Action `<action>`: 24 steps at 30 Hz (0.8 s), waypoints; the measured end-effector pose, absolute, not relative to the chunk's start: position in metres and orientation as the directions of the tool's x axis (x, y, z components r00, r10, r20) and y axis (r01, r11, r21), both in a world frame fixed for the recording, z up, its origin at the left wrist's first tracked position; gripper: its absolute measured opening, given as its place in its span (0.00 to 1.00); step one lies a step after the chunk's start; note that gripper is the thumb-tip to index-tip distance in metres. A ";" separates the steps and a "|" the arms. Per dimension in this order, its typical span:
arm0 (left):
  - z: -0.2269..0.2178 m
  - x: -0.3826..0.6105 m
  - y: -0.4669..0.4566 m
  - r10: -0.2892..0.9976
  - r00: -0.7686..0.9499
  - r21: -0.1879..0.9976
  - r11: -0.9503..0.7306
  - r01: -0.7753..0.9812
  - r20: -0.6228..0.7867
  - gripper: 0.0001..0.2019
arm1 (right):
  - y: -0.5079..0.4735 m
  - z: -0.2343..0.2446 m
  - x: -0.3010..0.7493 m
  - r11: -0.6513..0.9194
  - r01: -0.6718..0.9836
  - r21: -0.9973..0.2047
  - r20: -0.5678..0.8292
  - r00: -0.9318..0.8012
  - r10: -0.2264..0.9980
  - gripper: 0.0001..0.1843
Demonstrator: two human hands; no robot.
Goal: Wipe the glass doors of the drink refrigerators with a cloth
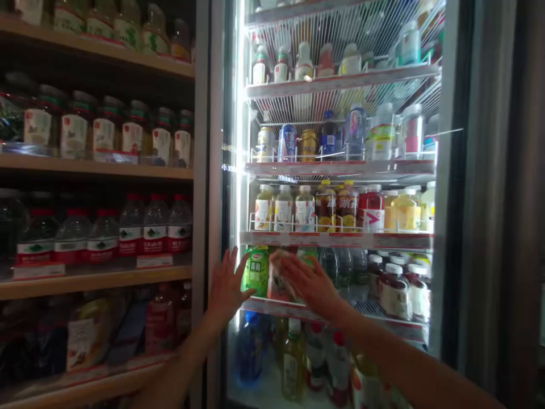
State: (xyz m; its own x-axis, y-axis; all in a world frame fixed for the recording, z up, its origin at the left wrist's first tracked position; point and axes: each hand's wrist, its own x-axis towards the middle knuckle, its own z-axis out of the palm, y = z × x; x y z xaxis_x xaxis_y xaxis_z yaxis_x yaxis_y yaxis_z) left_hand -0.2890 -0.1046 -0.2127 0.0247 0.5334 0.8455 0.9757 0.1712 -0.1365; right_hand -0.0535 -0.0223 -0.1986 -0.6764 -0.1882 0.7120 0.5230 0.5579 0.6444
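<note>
In the head view a lit drinks fridge stands in front of me, with what looks like a glass door (332,318) across it. My left hand (227,287) is raised at the door's left edge with its fingers spread, holding nothing. My right hand (309,281) reaches forward at about the same height, its fingers over a pale, crumpled cloth (283,272) that appears to lie against the glass. Behind the glass, between my hands, is a green drink carton or bottle (256,270). Part of the cloth is hidden under my fingers.
Left of the fridge stand wooden shelves (106,278) with red-capped water bottles (102,236) and several jars (76,128). Inside the fridge, wire shelves (340,238) hold bottles and cans. A dark door frame (462,199) rises on the right.
</note>
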 end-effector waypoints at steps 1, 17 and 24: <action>-0.211 -0.294 -0.106 0.533 0.014 -0.131 0.182 0.975 0.846 0.41 | -0.020 -0.188 -0.059 0.563 0.559 0.609 0.749 -0.638 -0.178 0.25; -0.201 -0.354 -0.133 0.557 -0.125 -0.037 0.271 0.962 0.821 0.41 | -0.036 -0.161 -0.163 0.670 0.502 0.547 0.718 -0.693 -0.067 0.34; -0.204 -0.369 -0.144 0.581 -0.062 -0.079 0.215 0.973 0.811 0.41 | -0.046 -0.242 -0.170 0.646 0.261 0.717 0.518 -0.820 -0.244 0.32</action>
